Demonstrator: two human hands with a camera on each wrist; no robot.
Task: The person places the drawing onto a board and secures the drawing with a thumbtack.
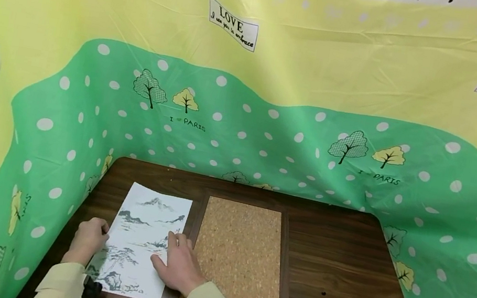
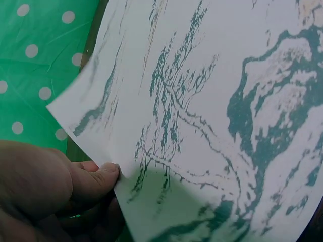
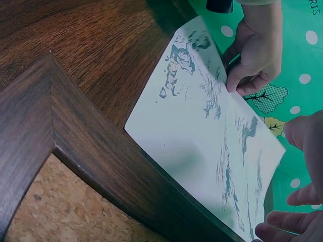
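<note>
A white sheet of paper (image 1: 141, 238) printed with an ink landscape of mountains and trees lies on the left of the dark wooden table. My left hand (image 1: 87, 239) pinches its left edge between thumb and fingers; in the left wrist view the thumb (image 2: 103, 177) lies on the printed face and the edge is lifted and bent. Over the sheet's right edge, my right hand (image 1: 181, 265) has its fingers spread and only loosely bent. In the right wrist view its fingertips (image 3: 272, 232) are near the paper's edge; whether they touch it I cannot tell.
A cork board (image 1: 238, 261) in a dark wooden frame (image 1: 284, 279) lies just right of the paper, under my right forearm. Brown tabletop (image 1: 343, 263) extends further right. A green and yellow printed cloth (image 1: 270, 133) hangs around the table's back and sides.
</note>
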